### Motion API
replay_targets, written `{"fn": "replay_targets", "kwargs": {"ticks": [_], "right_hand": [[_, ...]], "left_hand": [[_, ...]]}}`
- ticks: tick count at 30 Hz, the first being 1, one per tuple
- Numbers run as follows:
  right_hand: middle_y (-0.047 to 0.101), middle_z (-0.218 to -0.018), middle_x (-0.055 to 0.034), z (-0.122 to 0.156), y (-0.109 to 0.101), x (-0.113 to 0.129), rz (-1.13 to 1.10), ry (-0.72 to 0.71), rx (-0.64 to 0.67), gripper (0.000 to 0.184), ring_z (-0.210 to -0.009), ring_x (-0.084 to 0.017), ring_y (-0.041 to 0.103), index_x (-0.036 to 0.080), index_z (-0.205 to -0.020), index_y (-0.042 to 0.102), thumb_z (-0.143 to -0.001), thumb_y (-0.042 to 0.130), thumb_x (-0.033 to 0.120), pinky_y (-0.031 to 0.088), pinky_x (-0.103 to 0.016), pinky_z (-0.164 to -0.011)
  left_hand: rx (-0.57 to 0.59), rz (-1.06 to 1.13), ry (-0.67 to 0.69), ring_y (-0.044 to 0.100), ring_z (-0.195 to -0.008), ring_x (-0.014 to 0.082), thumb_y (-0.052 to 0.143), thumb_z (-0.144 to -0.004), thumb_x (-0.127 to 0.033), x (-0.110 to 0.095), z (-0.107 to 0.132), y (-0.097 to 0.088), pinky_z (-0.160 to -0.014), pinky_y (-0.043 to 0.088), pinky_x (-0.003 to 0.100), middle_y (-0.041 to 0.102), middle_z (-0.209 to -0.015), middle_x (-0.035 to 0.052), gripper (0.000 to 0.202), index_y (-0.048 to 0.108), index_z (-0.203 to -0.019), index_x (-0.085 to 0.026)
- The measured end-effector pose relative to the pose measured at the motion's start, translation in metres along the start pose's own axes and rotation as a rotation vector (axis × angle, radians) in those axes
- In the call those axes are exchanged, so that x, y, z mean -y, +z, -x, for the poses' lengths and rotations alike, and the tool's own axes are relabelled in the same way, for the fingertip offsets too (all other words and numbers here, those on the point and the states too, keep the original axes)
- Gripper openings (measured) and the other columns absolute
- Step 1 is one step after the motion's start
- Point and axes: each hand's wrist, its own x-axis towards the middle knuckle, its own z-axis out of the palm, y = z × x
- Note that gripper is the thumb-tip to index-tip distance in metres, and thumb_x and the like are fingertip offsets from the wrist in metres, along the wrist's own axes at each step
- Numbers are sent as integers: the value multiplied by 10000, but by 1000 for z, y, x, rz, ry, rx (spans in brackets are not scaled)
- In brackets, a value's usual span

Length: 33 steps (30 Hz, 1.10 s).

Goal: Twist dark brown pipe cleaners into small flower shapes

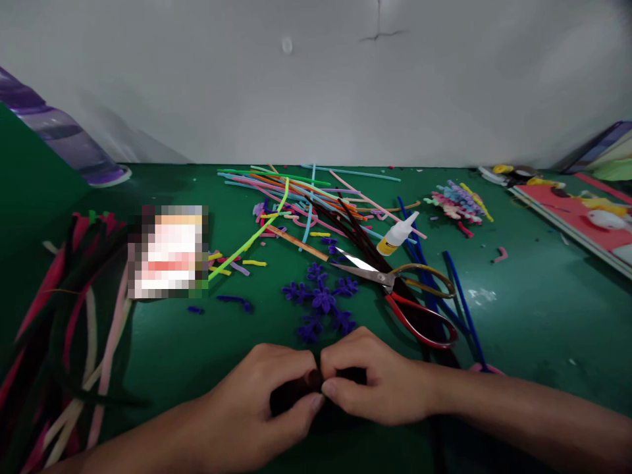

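Observation:
My left hand and my right hand meet at the front middle of the table, thumbs and fingertips pinched together. Between them shows a short bit of brown pipe cleaner, mostly hidden by the fingers. Just beyond the hands lies a blue-purple snowflake of fuzzy pipe cleaner, with a flower shape at its centre. Scissors with one red and one gold handle lie partly open to its right. Under them run long dark brown pipe cleaners.
A small white glue bottle leans behind the scissors. Coloured pipe cleaners and a wooden stick lie farther back. Thick strips and a blurred-out item are left, below a water bottle. A red board is at right.

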Motion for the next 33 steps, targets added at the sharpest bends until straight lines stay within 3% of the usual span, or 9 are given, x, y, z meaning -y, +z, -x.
{"fn": "replay_targets", "kwargs": {"ticks": [33], "right_hand": [[333,-508,74,0,2,0,4,-4,-7,174,-462,-56,318,171,-609,437,-774,490,148,276,-174,-469]], "left_hand": [[-7,4,4,430,-537,88,476,-821,-154,0,-1,1,-517,319,179,487,-601,-39,128,443,-699,-177]]}}
